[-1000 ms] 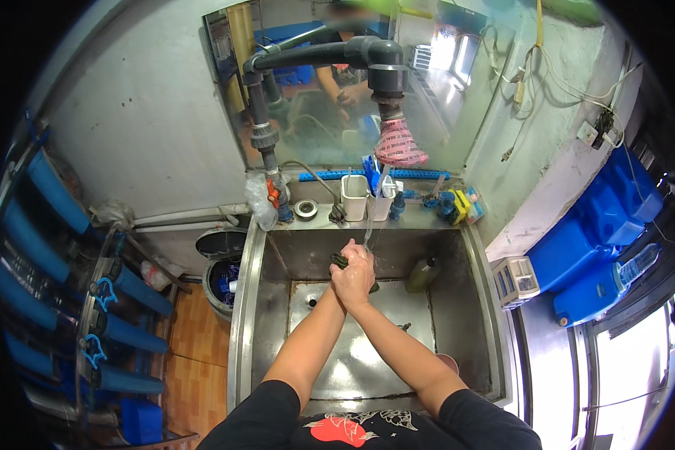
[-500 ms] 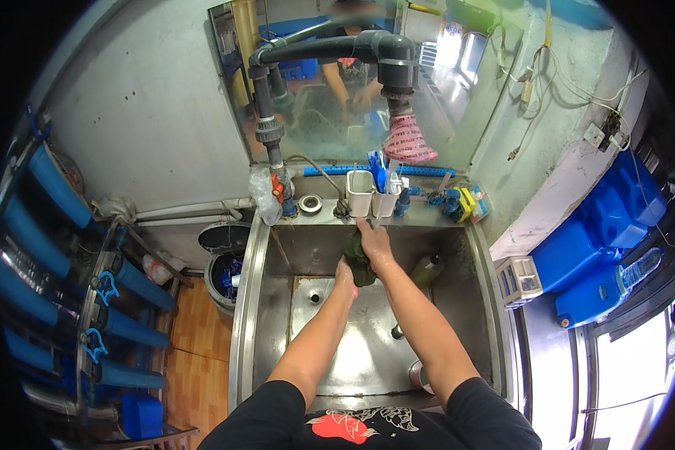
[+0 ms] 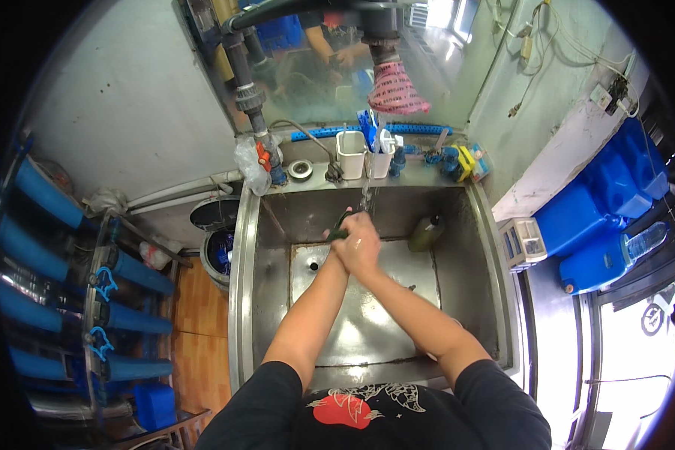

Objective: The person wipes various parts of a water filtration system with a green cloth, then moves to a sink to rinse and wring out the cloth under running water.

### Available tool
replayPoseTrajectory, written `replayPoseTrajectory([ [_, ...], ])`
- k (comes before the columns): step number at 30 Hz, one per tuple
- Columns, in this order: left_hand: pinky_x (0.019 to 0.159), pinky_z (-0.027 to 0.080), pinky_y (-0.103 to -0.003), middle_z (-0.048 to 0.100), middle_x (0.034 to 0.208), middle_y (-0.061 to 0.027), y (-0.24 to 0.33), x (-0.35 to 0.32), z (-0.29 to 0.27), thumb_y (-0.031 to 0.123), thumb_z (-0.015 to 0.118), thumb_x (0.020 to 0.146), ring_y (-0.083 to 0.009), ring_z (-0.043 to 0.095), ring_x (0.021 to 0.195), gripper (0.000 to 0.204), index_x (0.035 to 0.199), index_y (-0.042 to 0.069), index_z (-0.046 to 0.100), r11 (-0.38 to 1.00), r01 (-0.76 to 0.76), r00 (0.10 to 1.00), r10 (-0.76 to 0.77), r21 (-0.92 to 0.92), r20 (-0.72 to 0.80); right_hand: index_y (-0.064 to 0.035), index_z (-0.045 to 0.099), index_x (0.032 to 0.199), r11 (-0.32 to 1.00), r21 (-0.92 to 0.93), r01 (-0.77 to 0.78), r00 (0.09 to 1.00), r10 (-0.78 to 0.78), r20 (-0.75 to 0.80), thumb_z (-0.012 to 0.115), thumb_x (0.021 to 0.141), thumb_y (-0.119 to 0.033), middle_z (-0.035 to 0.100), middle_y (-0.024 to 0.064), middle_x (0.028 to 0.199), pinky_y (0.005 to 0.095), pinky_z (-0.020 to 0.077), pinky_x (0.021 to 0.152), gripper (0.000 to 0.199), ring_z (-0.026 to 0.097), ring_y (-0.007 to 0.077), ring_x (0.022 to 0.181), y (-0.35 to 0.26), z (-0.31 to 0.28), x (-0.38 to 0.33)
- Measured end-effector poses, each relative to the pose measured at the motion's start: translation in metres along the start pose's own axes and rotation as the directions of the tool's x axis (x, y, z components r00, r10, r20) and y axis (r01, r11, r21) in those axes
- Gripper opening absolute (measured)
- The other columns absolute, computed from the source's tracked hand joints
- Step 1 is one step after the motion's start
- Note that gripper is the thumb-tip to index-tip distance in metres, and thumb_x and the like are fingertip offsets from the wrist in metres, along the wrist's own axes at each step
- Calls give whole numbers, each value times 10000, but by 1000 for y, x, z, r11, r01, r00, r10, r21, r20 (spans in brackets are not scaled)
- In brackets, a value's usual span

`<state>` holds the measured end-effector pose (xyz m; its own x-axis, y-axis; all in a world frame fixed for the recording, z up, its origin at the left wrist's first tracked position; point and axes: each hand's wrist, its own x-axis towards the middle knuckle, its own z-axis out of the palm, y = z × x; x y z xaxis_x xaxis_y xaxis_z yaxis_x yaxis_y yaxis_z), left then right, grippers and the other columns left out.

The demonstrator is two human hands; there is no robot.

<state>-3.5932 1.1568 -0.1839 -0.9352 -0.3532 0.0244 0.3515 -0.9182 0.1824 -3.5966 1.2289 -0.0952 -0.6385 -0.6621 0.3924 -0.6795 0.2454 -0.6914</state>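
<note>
Over the sink basin, my two hands are pressed together around a limp dark green cloth point(image 3: 340, 233). It is bunched up, and only a bit of it shows. My right hand point(image 3: 360, 241) lies on top, with its fingers closed over the cloth. Underneath, my left hand point(image 3: 330, 235) is largely covered by the right one; its visible fingertips curl against the cloth. A thin stream of water point(image 3: 367, 196) falls just beyond my hands from the sink's back ledge. The steel sink point(image 3: 375, 330) surrounds both forearms.
A greenish bottle point(image 3: 426, 234) stands in the basin's back right corner. Two white holders point(image 3: 350, 157), one with brushes, sit on the back ledge beside a drain strainer point(image 3: 300, 170). Above hangs a pipe end wrapped in pink plastic point(image 3: 397, 90). Left of the sink is an open bin point(image 3: 219, 255).
My hands have come closer together and lower, the right now over the left, bunching the cloth between them. The view has tipped downward, and falling water now shows.
</note>
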Motion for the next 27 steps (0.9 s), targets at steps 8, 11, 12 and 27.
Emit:
replayPoseTrajectory([
  [8, 602, 517, -385, 618, 823, -68, 5, 5, 31, 330, 506, 929, -236, 624, 731, 257, 923, 92, 604, 887, 0, 741, 310, 462, -596, -29, 657, 787, 958, 48, -282, 956, 285, -72, 604, 842, -428, 636, 221, 766, 464, 487, 699, 406, 611, 415, 745, 22, 1, 39],
  [11, 631, 514, -393, 616, 795, -65, 11, 3, 30, 336, 513, 923, -238, 621, 738, 266, 895, 88, 606, 916, -14, 752, 274, 401, -599, -53, 680, 831, 961, 20, -275, 961, 275, -22, 571, 868, -406, 647, 217, 806, 472, 489, 733, 370, 620, 417, 799, 21, 2, 35],
  [12, 659, 510, -376, 624, 841, -78, 13, 7, 29, 351, 510, 920, -237, 623, 760, 299, 932, 71, 615, 893, 39, 739, 277, 449, -614, -62, 683, 841, 941, 48, -336, 942, 337, -14, 574, 867, -403, 648, 217, 811, 472, 488, 739, 359, 620, 417, 808, 23, 0, 37],
  [27, 869, 472, -333, 542, 1176, -103, 20, -64, -55, 162, 723, 803, -199, 558, 1049, 597, 1282, 72, 378, 692, 64, 810, 384, 719, -442, 125, 605, 922, 899, -6, -437, 767, 376, 520, 490, 858, -619, 635, 241, 815, 409, 518, 626, 755, 659, 271, 771, -15, -85, 101],
])
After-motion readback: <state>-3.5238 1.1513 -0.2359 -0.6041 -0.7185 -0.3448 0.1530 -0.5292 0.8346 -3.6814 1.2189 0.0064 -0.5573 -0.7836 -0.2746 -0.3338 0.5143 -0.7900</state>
